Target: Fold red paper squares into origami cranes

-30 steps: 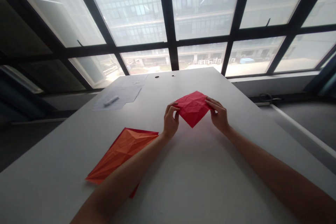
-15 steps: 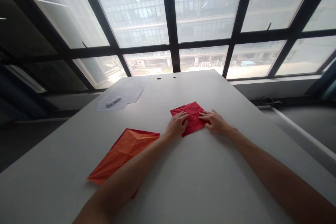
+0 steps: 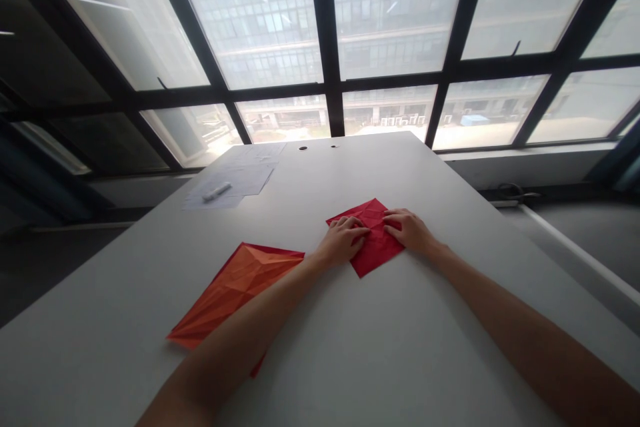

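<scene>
While daylight is coming through a wall of tall windows in dark frames, a long white table is stretching away toward the glass. Outside, a pale building is filling most of the upper panes. Blue curtains are hanging at both edges of the view, and a white pipe is running along the floor to the right of the table. Near the table's far left edge, white papers are lying with a white cylindrical object on top. Closer in, a creased orange sheet is lying over a red layer, partly behind the left forearm.

The red paper is lying on the table under the fingers of both hands, one corner pointing toward the windows and another toward the person. The left hand is resting bent fingers on its left part; the right hand is touching its right side. Whether either is pinching a fold, I cannot tell.
</scene>
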The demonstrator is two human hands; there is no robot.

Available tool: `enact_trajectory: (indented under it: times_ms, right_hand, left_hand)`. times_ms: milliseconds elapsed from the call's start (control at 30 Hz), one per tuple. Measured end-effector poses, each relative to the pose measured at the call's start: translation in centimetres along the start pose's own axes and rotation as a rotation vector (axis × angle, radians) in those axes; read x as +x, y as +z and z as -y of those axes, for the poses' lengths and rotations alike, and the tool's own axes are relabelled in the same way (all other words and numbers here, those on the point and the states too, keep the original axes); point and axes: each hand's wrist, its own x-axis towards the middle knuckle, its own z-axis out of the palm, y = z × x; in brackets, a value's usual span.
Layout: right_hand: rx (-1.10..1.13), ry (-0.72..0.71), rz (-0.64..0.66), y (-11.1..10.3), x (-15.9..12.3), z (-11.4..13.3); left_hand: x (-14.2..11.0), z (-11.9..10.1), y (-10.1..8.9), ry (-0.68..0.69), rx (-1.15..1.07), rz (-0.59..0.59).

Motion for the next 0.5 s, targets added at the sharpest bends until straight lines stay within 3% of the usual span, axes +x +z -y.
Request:
enact_trajectory:
  times_ms: [133,300,500]
  right_hand:
    - [-0.068,0.176,-0.148,0.2,0.3,0.0]
    - [0.035,0.345,-0.171,0.9,0.6,-0.4]
    - [0.092,0.371,-0.212,1.3,0.5,-0.7]
  left_hand:
    - [0.0,0.0,-0.1,0.019,-0.007,0.005]
    - [-0.1,-0.3,-0.2,0.014,-0.010,0.033]
    - [-0.1,-0.7,-0.5,0.042,0.016,0.037]
